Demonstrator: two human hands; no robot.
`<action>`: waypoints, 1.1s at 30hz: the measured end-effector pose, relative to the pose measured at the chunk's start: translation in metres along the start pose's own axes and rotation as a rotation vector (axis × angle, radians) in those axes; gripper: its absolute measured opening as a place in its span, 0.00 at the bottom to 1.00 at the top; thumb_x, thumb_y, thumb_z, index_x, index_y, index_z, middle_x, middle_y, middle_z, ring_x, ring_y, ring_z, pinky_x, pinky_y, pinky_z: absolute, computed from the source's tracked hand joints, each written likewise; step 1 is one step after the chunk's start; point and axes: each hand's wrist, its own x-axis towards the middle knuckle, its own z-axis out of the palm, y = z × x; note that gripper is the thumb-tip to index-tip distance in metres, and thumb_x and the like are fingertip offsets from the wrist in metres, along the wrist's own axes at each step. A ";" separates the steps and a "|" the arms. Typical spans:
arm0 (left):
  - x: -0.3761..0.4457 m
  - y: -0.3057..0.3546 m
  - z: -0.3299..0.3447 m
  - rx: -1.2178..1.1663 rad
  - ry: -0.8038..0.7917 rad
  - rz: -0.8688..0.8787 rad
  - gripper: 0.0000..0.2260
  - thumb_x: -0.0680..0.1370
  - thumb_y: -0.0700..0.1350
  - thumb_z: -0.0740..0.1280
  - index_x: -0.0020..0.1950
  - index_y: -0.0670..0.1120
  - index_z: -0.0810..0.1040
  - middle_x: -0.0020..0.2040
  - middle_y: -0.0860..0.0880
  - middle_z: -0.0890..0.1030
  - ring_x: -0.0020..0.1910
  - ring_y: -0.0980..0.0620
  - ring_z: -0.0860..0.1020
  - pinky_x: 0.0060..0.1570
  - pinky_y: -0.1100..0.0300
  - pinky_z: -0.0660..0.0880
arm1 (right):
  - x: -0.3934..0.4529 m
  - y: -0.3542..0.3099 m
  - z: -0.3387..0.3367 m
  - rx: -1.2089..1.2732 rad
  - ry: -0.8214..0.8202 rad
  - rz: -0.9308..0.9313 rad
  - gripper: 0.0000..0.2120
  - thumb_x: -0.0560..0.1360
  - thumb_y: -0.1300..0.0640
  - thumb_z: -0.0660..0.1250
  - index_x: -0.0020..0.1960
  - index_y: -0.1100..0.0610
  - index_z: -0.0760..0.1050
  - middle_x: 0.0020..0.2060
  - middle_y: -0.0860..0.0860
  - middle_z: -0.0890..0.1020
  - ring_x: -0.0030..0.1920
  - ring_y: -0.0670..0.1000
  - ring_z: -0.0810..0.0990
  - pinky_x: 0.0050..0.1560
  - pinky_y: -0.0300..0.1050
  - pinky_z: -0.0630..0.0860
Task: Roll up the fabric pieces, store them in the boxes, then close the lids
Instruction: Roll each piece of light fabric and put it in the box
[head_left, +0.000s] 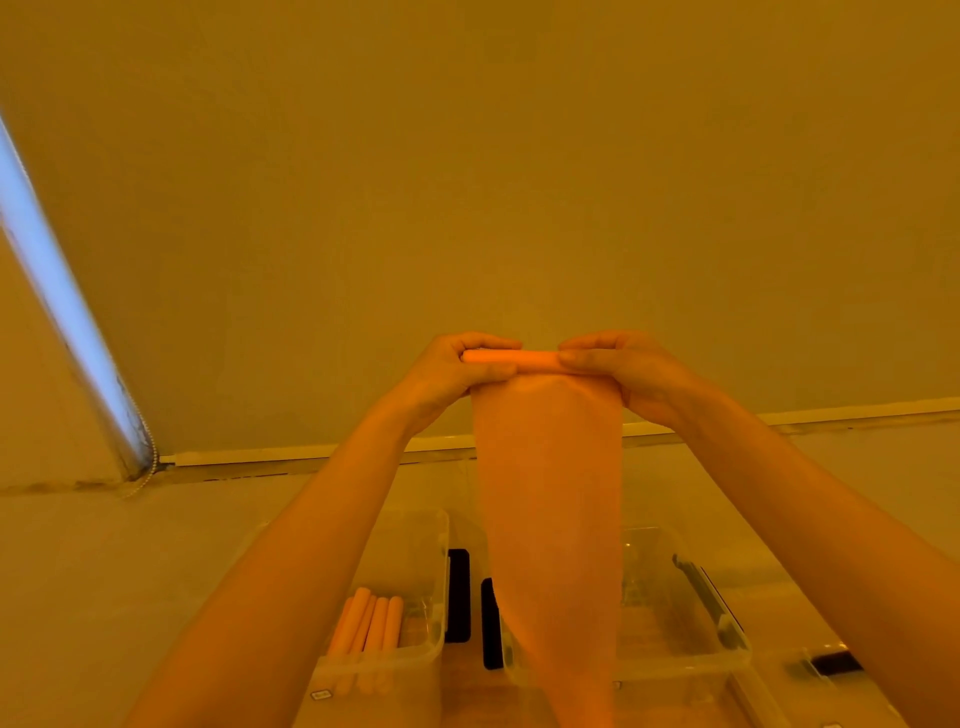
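I hold an orange fabric piece (548, 509) up in the air in front of the wall. Its top edge is wound into a tight roll, and the rest hangs down over the boxes. My left hand (457, 376) pinches the roll's left end, and my right hand (623, 371) pinches its right end. Below on the left stands a clear plastic box (415, 540) with several orange fabric rolls (369, 623) lying side by side in it. A second clear box (675, 613) stands open to the right, partly hidden behind the hanging fabric.
Black latches (458, 592) show between the two boxes. A clear lid (810, 670) with a black clip lies at the lower right. A pale floor runs back to a baseboard (249, 457) and plain wall. A bright strip (67, 322) slants at the left.
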 end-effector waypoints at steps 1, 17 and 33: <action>0.000 -0.001 0.000 -0.020 0.001 -0.008 0.11 0.74 0.37 0.70 0.52 0.51 0.80 0.47 0.52 0.82 0.44 0.58 0.79 0.45 0.63 0.77 | 0.000 -0.001 0.002 0.006 0.008 -0.008 0.06 0.70 0.63 0.72 0.43 0.54 0.80 0.34 0.50 0.83 0.31 0.44 0.80 0.30 0.36 0.77; -0.008 -0.007 -0.008 0.002 0.002 -0.006 0.09 0.75 0.39 0.70 0.50 0.52 0.82 0.47 0.53 0.83 0.44 0.60 0.80 0.42 0.66 0.77 | -0.005 0.001 0.015 0.028 -0.077 0.027 0.04 0.75 0.62 0.68 0.43 0.56 0.79 0.31 0.48 0.84 0.31 0.44 0.81 0.30 0.36 0.78; -0.007 -0.011 -0.007 -0.022 0.070 -0.008 0.06 0.74 0.40 0.70 0.45 0.51 0.83 0.43 0.53 0.84 0.43 0.58 0.80 0.41 0.64 0.75 | -0.007 0.015 0.018 -0.024 0.003 0.019 0.06 0.69 0.58 0.75 0.45 0.55 0.82 0.39 0.53 0.83 0.37 0.48 0.79 0.36 0.43 0.75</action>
